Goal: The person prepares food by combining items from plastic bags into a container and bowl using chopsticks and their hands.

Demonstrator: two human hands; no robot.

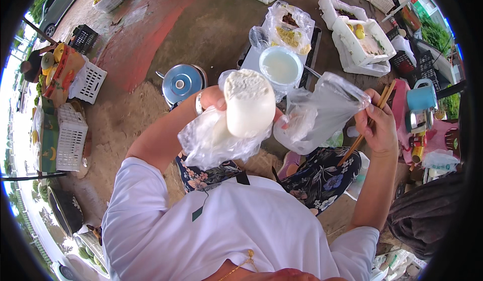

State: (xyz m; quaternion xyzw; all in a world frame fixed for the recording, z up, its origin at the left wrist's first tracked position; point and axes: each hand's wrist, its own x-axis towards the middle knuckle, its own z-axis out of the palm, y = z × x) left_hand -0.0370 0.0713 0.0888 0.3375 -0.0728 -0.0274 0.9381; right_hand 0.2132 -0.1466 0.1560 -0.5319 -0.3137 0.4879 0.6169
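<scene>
My left hand (215, 97), with a bracelet at its wrist, is closed around a thick white steamed bun (250, 111) with a smooth side and a rough, torn-looking top. A crumpled clear plastic bag (214, 142) hangs around and below the bun. Most of the left fingers are hidden behind it. My right hand (377, 125) grips a pair of wooden chopsticks (363, 137), slanting down toward my knee. Pinched in the same hand is the corner of another clear plastic bag (329, 112), stretched toward the bun. Just beyond stands a bowl of pale, thin liquid (280, 67).
Behind the bowl lies an open bag of yellow and brown food (292, 26). A blue-lidded pot (182, 83) stands left, white foam boxes (365, 44) far right. A light-blue mug (421, 97) sits on a pink-covered surface at right. White crates (73, 137) line the left side.
</scene>
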